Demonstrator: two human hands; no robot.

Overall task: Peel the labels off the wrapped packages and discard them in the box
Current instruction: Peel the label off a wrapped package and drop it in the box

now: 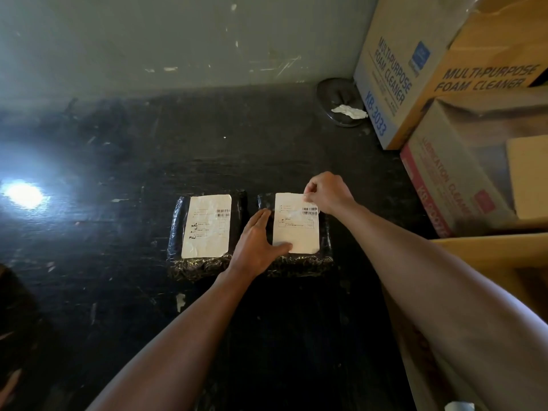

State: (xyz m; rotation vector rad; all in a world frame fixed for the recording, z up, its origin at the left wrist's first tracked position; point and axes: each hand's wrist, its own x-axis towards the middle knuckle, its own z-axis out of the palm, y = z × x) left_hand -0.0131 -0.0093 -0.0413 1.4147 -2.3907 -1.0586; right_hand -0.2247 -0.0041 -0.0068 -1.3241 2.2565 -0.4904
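Two packages in black wrap lie side by side on a dark surface. The left package [178, 232] carries a white label [206, 226] stuck flat. On the right package [326, 241] there is a second white label [296, 229]. My left hand [256, 244] lies flat with fingers apart on the right package's left side, its thumb on the label's near left corner. My right hand [324, 192] pinches the far right corner of that label. An open cardboard box [480, 247] stands at the right, partly behind my right forearm.
Stacked cardboard cartons fill the right side: a foam cleaner carton [394, 84] and a pink-printed one [439, 179]. A dark round dish [335, 102] holding crumpled white paper [350, 111] sits by the grey wall. A bright glare spot [25, 194] lies at the left.
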